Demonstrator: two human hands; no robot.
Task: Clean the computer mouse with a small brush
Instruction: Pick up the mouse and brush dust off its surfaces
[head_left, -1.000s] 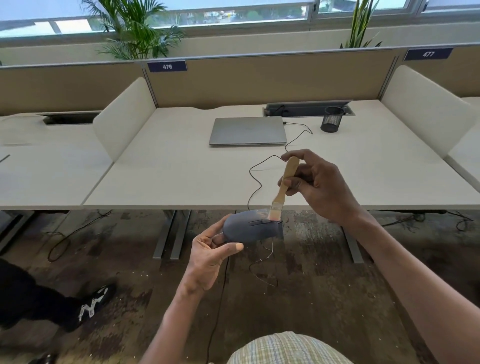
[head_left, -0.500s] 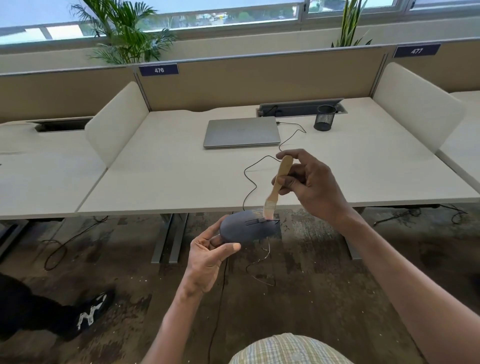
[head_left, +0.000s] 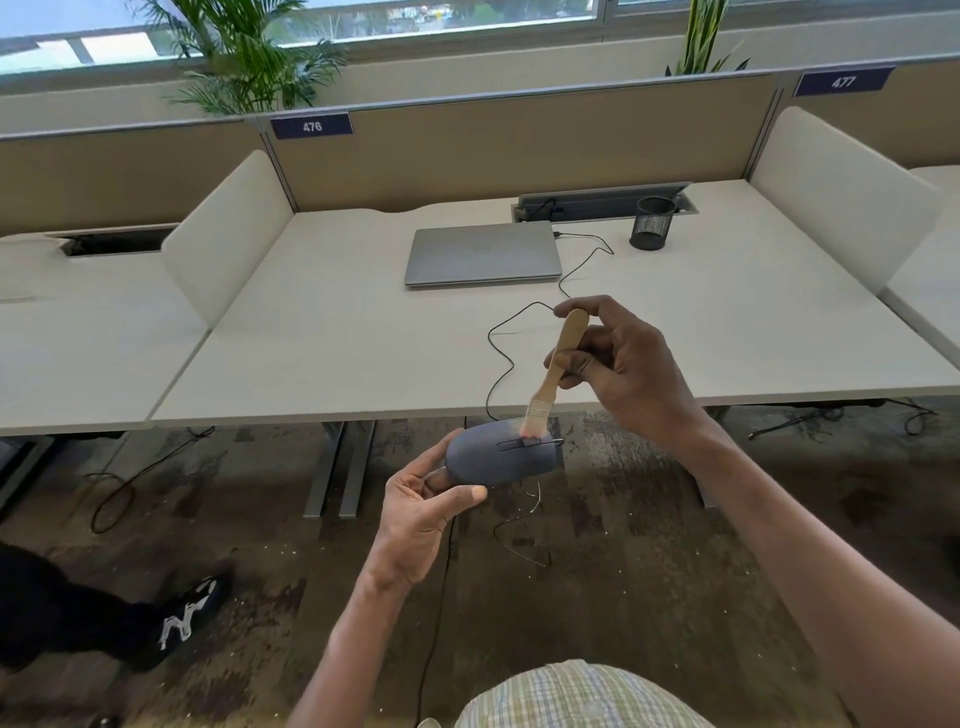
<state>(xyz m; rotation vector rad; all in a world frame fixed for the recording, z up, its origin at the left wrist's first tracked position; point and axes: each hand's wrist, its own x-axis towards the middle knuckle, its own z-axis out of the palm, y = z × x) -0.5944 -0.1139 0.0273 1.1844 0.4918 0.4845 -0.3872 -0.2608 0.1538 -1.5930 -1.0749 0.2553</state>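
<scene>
A dark grey wired computer mouse (head_left: 496, 460) is held in the air in front of the desk edge, its rear end pinched by my left hand (head_left: 423, 512). Its thin black cable (head_left: 501, 364) runs up over the desk toward the laptop. My right hand (head_left: 621, 371) grips a small wooden-handled brush (head_left: 556, 371), tilted with the handle up. The pale bristles touch the mouse's top near the scroll wheel.
A closed silver laptop (head_left: 483, 253) lies on the white desk (head_left: 311, 353), with a black mesh pen cup (head_left: 652, 223) to its right. White dividers (head_left: 228, 234) flank the desk. Another person's black shoe (head_left: 182, 621) is on the floor at lower left.
The brush tip has shifted slightly along the top of the mouse near the wheel. Both hands keep their grips and stay in nearly the same place.
</scene>
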